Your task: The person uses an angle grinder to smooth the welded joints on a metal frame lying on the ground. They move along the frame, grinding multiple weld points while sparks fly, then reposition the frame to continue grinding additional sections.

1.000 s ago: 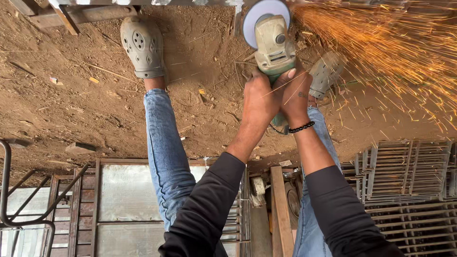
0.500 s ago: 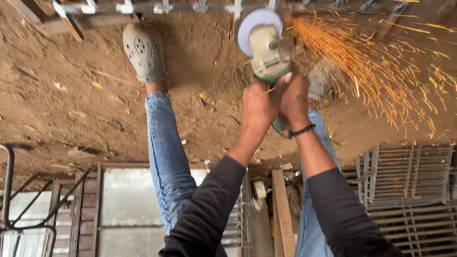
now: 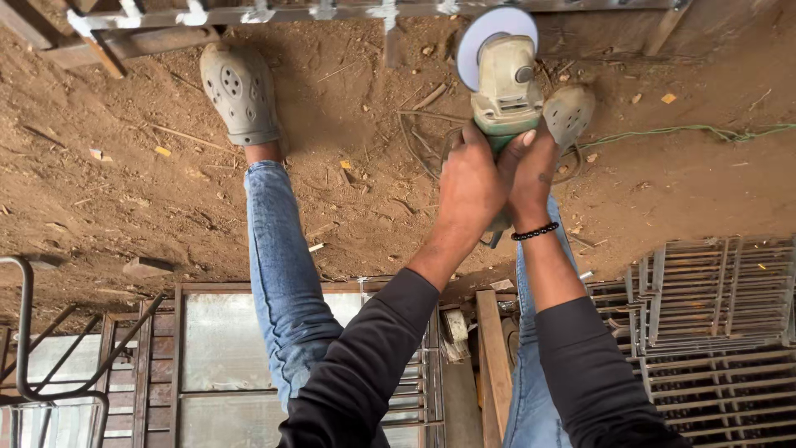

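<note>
Both my hands grip a pale green angle grinder in front of me. My left hand wraps the body from the left. My right hand, with a black bead bracelet at the wrist, holds it from the right. The grinder's round disc sits at a long metal bar with small welded pieces, lying on the dirt ground. No sparks come off the disc. My feet in grey clogs stand on either side, and the right clog is partly behind the grinder.
A green cable runs across the dirt at the right. Stacked metal grilles lie at the lower right. A metal-framed glass pane and a wooden plank lie under my legs. A bent tube frame is at the lower left.
The shower of orange sparks flying right from the disc has stopped. The grinder and both hands have hardly shifted.
</note>
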